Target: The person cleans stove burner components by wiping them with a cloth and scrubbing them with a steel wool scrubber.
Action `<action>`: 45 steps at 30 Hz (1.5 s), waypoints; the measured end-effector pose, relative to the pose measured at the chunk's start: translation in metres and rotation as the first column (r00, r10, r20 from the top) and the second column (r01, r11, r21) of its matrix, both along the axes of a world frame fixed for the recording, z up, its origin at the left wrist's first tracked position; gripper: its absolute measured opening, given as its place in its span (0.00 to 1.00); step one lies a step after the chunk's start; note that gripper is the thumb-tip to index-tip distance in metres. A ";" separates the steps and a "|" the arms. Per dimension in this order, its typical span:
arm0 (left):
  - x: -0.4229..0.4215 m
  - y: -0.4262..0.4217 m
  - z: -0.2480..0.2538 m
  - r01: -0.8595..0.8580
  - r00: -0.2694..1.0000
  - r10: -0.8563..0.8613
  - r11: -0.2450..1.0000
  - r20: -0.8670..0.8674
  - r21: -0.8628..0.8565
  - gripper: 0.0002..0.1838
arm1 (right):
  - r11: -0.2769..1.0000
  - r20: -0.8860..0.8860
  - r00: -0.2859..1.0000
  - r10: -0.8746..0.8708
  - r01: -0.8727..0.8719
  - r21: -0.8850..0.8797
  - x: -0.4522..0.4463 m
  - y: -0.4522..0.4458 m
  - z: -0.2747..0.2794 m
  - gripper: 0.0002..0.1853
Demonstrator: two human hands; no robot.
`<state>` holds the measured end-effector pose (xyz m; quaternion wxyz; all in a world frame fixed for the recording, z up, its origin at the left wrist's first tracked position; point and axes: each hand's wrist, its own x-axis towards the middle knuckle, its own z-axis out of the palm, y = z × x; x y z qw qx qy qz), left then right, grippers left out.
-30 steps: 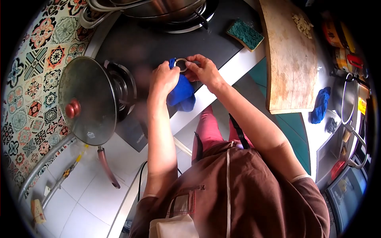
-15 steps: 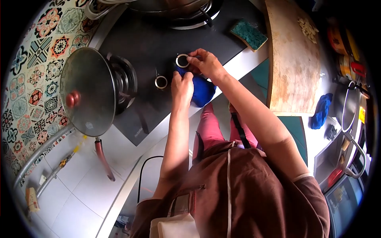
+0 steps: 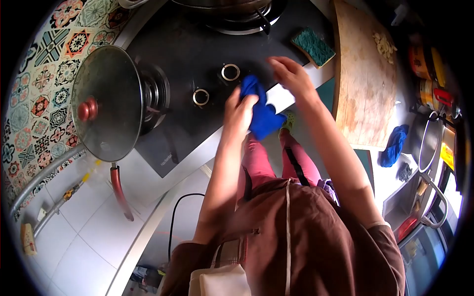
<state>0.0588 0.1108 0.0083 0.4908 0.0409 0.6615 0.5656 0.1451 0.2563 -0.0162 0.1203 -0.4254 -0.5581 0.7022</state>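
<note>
A crumpled blue cloth (image 3: 264, 121) is gripped by my left hand (image 3: 239, 112) over the front edge of the black cooktop (image 3: 197, 54). Its upper end sticks up past my thumb and its lower part hangs beyond the edge. To the right of the cloth, my right hand (image 3: 295, 81) is raised, slightly blurred, with its fingers partly stretched out and nothing visible in them. Two ring-shaped knobs sit on the cooktop: one knob (image 3: 230, 64) above my left hand, the other knob (image 3: 192, 97) to its left.
A lidded pan (image 3: 111, 113) stands on the left burner, its handle (image 3: 118, 192) jutting toward me. Another pan (image 3: 222, 4) is at the back. A green sponge (image 3: 316, 45) lies near the cutting board (image 3: 363, 98); a second blue cloth (image 3: 394, 146) is farther right.
My right hand has come off the upper knob and moved right. My left hand has shifted right with the blue cloth, away from the knobs. The view has moved slightly.
</note>
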 end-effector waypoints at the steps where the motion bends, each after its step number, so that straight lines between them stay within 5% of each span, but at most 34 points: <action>1: -0.004 -0.017 0.003 0.018 0.993 -0.025 0.998 -0.117 -0.057 0.21 | 1.000 -0.011 1.000 -0.013 0.013 0.006 0.016 0.002 0.010 0.16; 3: -0.008 -0.053 0.006 -0.080 0.859 0.002 0.988 -0.513 -0.130 0.25 | 1.000 0.002 1.000 -0.011 0.011 -0.027 0.048 0.003 0.022 0.14; 5: -0.011 -0.079 0.015 -0.107 0.755 -0.212 0.893 -0.621 -0.436 0.30 | 0.994 -0.007 0.999 -0.051 0.050 -0.095 0.075 -0.001 0.024 0.11; 7: 0.007 -0.099 -0.012 -0.142 0.213 -0.627 0.739 -0.749 -0.659 0.33 | 0.992 0.033 0.999 -0.023 0.027 -0.121 0.094 -0.008 0.022 0.10; 8: 0.014 -0.095 -0.014 -0.070 0.194 -0.712 0.676 -0.675 -0.733 0.33 | 0.988 0.025 0.999 -0.023 0.027 -0.153 0.099 -0.015 0.019 0.10; 9: 0.019 -0.085 -0.016 -0.060 0.237 -0.768 0.600 -0.595 -0.798 0.30 | 0.983 0.017 1.000 -0.020 0.023 -0.184 0.104 -0.021 0.015 0.09; 13: 0.027 -0.041 -0.029 -0.085 0.191 -0.760 0.617 -0.621 -0.782 0.27 | 0.966 0.002 1.000 -0.015 0.015 -0.258 0.118 -0.039 0.007 0.08; 23: 0.040 0.058 -0.015 -0.060 0.302 -0.749 0.603 -0.590 -0.796 0.31 | 0.941 -0.006 0.998 -0.058 0.053 -0.333 0.146 -0.042 -0.002 0.09; 28: 0.038 0.085 -0.029 0.043 0.156 -0.725 0.684 -0.671 -0.728 0.27 | 0.939 0.002 0.998 -0.060 0.057 -0.340 0.147 -0.042 0.003 0.08; 31: 0.042 0.084 -0.031 0.180 -0.059 -0.581 0.794 -0.812 -0.581 0.18 | 0.938 0.011 0.999 -0.039 0.040 -0.344 0.143 -0.045 0.005 0.08; 35: 0.029 0.064 -0.024 0.540 0.105 -0.500 0.755 -0.860 -0.373 0.08 | 0.941 0.038 0.999 -0.024 0.035 -0.338 0.142 -0.044 0.006 0.08; 37: 0.013 0.049 -0.009 0.672 0.366 -0.583 0.705 -0.725 -0.227 0.10 | 0.942 0.046 0.999 -0.022 0.036 -0.334 0.141 -0.044 0.004 0.08; 41: -0.038 -0.001 0.050 0.647 0.398 -0.502 0.747 -0.768 -0.153 0.11 | 0.947 0.021 1.000 -0.019 0.025 -0.320 0.137 -0.042 0.007 0.08; 45: -0.089 -0.029 0.106 0.457 0.307 -0.668 0.728 -0.678 -0.510 0.10 | 0.943 0.010 1.000 0.015 -0.010 -0.333 0.135 -0.044 -0.001 0.08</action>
